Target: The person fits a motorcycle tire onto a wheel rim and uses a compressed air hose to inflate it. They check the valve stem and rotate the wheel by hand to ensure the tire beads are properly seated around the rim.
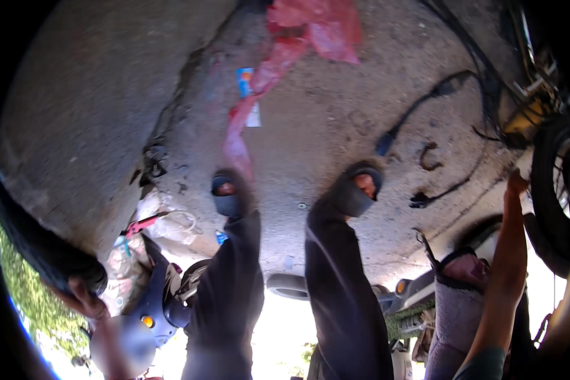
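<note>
At the far left, my left hand (85, 301) is at the lower end of a thick, black, curved tube-like piece (41, 244). Its fingers press around that end. A blurred patch covers part of the arm below it. On the right, my right arm reaches up past a padded grey seat-like piece. My right hand (518, 182) is by the ground, close to the black tyre of a wheel (544, 183). Its fingers are small and smeared, so whether they touch or grip anything is unclear. A yellow part (525, 117) and black cables lie just beyond it.
My sandalled feet (358, 190) stand on rough concrete. A pink plastic bag (285, 57) trails over a small blue-and-white packet (246, 81). A black cable with a connector (418, 107) lies at right. A loose tyre (288, 286), a blue motorbike (155, 310) and white plastic bags (161, 218) are around me.
</note>
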A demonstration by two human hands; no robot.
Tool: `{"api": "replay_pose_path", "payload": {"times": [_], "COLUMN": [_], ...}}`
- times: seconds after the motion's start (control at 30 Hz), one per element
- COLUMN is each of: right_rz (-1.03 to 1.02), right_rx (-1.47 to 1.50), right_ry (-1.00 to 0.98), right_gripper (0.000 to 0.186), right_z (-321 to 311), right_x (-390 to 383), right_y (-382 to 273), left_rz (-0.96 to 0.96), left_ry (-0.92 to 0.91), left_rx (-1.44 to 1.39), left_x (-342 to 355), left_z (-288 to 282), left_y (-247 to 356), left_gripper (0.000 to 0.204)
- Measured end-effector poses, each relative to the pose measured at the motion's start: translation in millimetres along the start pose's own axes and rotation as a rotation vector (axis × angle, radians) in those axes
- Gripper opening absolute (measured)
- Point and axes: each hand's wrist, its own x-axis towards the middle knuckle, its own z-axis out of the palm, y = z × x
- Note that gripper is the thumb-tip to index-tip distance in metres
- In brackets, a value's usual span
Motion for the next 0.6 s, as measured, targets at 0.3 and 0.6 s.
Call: {"api": "replay_pose_path", "payload": {"times": [0.3,0.6], "right_rz": [0.991,0.829], "right_rx": [1.271,1.548], "right_ry": [-0.345,-0.427], "right_gripper": [0.032,0.04], "right_z": [-1.1,-185.5], "right_x": [-83.2,-129.5], "right_y": [-141.2,-284.2], "left_rz": [0.07,-0.006], "left_ry": [-0.163,-0.197], "left_rx": [-0.055,-0.17], "left_x": [39.8,49.9], "left_z": [3.4,4.7], "left_y": [89.1,93.9], "left_gripper": [0.109,0.113]}}
